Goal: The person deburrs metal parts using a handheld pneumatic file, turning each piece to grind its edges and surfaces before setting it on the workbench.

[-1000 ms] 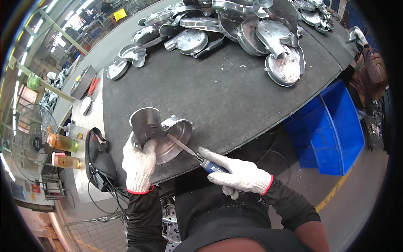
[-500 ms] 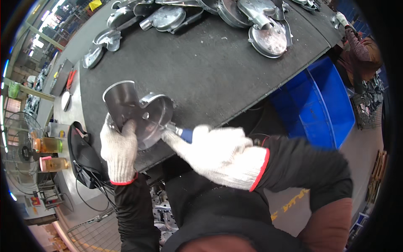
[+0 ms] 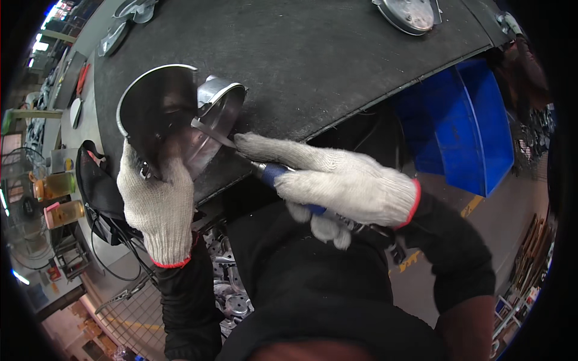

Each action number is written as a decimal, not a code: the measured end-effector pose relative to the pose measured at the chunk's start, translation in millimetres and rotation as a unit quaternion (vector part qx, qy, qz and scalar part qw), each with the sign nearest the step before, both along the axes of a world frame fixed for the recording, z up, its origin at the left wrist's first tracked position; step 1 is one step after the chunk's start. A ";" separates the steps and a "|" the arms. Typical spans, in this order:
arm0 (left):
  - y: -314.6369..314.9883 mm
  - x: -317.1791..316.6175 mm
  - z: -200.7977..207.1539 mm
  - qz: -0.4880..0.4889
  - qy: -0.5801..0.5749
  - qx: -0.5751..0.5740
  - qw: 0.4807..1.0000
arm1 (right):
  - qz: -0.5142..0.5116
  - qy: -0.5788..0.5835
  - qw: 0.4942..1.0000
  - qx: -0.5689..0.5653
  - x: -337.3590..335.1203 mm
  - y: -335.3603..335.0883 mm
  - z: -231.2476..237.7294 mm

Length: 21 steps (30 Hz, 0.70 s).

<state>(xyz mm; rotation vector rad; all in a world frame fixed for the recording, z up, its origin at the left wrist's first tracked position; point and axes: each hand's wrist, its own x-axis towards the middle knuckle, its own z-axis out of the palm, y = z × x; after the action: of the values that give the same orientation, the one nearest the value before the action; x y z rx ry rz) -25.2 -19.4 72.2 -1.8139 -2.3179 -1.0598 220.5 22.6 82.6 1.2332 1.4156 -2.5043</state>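
My left hand [image 3: 158, 207], in a white knit glove with a red cuff, grips a grey metal casting [image 3: 220, 102] with the thumb inside its hollow. The casting is tilted above the table's near edge, its curved open collar turned up. In my right hand [image 3: 355, 180], gloved alike, is a blue and silver hand-held air file [image 3: 274, 173]. Its thin flat blade reaches into the casting and lies against or close to the inner side of the rim. My right index finger stretches along the blade; the other fingers wrap the tool's body.
The dark table [image 3: 301, 66] carries more castings at its far side, one round casting [image 3: 410, 13] among them. A blue bin [image 3: 463, 126] stands right of the table edge. At left are a black bag [image 3: 99, 186], a red-handled tool [image 3: 79, 87] and jars [image 3: 63, 213]. A co-worker's sleeve shows far right.
The casting is tilted up more steeply and appears larger. The file's blade now shows clearly at the rim. My view has shifted, so the far castings are mostly out of the picture.
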 end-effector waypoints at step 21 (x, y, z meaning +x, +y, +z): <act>5.5 -15.3 -4.1 0.030 -0.041 -0.019 0.999 | 0.139 -0.215 0.621 0.740 16.6 2.6 19.9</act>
<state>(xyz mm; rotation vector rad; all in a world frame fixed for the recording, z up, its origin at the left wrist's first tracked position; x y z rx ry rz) -40.5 -13.8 68.1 -1.7325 -2.4387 -1.1101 237.1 25.2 102.5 1.1873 3.0698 -0.2541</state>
